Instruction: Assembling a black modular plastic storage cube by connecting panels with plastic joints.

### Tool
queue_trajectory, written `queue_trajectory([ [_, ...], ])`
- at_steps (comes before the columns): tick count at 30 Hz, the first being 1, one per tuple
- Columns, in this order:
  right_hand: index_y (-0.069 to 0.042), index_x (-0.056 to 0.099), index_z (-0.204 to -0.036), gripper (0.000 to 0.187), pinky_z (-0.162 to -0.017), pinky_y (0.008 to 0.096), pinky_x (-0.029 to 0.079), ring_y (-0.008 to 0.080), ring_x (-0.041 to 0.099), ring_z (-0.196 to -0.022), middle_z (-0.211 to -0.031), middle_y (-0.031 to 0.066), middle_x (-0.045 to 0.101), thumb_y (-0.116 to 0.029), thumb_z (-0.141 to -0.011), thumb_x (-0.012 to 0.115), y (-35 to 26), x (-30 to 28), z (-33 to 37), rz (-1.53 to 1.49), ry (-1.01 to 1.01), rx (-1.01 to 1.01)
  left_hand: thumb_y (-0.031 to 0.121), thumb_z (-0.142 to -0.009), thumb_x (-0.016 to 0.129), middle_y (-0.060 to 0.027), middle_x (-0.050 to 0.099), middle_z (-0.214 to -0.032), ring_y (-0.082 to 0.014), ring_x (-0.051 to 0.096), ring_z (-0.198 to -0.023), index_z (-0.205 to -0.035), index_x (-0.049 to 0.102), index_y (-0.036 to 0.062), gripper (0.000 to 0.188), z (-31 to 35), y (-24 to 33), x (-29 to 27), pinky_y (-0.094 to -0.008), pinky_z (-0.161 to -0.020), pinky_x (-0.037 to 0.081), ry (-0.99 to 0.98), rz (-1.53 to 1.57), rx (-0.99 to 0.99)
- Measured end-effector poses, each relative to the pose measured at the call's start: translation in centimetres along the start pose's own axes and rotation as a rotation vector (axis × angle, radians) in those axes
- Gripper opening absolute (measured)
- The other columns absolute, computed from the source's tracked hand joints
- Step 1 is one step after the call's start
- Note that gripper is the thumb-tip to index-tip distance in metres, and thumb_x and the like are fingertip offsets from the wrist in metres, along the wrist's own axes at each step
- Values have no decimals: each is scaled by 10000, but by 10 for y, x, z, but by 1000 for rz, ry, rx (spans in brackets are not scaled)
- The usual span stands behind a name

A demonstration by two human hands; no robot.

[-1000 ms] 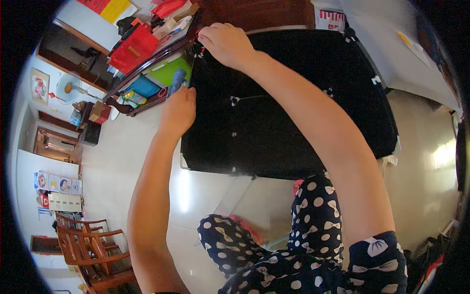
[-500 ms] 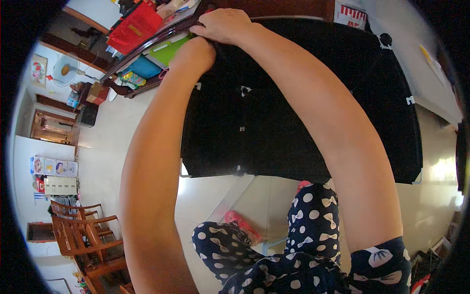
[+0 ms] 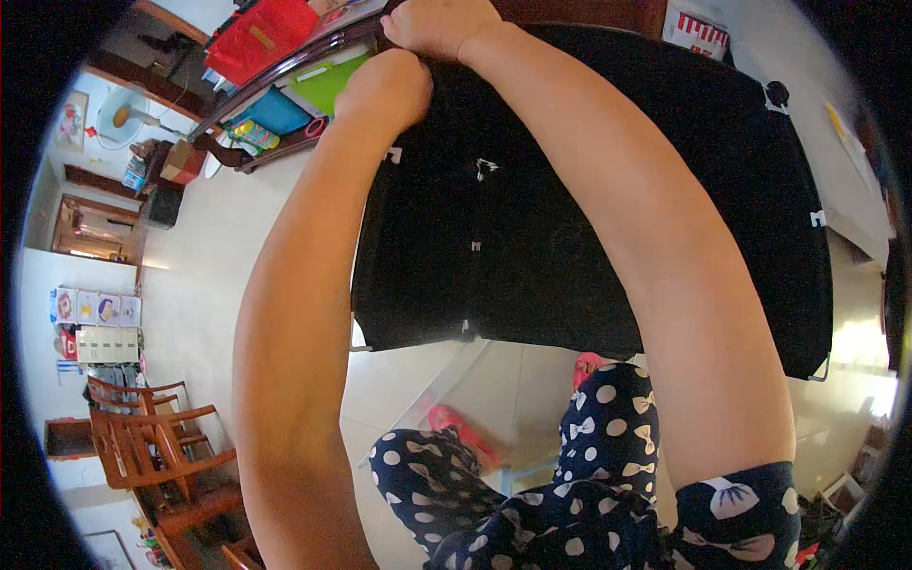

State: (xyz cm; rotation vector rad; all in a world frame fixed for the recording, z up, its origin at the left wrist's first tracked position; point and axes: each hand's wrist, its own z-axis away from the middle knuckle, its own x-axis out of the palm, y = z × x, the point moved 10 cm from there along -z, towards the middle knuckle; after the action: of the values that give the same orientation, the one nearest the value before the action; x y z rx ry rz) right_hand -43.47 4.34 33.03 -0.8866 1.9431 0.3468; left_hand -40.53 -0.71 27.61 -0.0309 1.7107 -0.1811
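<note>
Just past the navy polka-dot trousers, there it was: the broad black fabric panel with white clips, its long axis apparently running 9 to 3 o'clock. And up at its 10 o'clock corner, 2 hands! The left hand, the nearer, was curled, the panel spreading toward 4 o'clock from it; any grasp was hidden. Just beyond, at 1 o'clock, the right hand bent inward, fingertips concealed: clenched or gripping, nobody could tell.

Glare on floor at right — rim black, edges bent
</note>
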Motion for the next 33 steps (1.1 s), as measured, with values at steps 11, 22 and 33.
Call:
queue_trajectory([
  [11, -66, 734, -876, 553, -757, 454, 529, 336, 681, -893, -902, 169, 705, -481, -969, 380, 24, -12, 14, 128, -42, 128, 233, -944, 452, -267, 657, -944, -416, 642, -927, -899, 657, 7, 309, 14, 16, -6, -513, -808, 512, 80, 139, -38],
  [22, -101, 637, -1023, 309, -819, 460, 454, 322, 585, -984, -1013, 124, 620, -335, -823, 655, -2, -85, 140, -32, 638, 231, 229, -929, 448, -239, 639, -1131, -413, 610, -1066, -1184, 546, 70, 317, 18, 26, -19, -515, -889, 482, 24, 149, -43],
  [33, -58, 630, -935, 238, -890, 424, 453, 337, 551, -1049, -1083, 135, 572, -117, -723, 718, -70, -286, 393, -161, 406, 162, 291, -931, 537, -150, 617, -1052, -350, 604, -1026, -1068, 620, 87, 260, 62, 191, -126, -480, -831, 509, 322, 15, 309],
])
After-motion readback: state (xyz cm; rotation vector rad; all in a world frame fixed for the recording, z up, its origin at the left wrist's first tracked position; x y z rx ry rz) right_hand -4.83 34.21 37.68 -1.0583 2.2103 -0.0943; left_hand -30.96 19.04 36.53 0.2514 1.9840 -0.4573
